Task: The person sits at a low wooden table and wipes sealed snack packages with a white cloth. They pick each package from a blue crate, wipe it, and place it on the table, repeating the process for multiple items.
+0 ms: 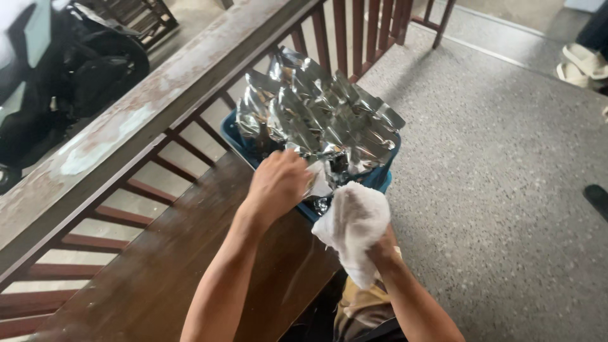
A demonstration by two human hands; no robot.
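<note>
Foil pouch half hidden under gripping left hand; right hand clutches white cloth

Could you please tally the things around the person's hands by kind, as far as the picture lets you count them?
Silver foil pouches: too crumpled and overlapping to count, several
Blue crate holding them: 1
White cloth, held in the right hand: 1
Dark wooden bench: 1
Left hand, reaching into the pouches: 1
Total: 3 countable things, plus the pouches, and 2 hands.
</note>
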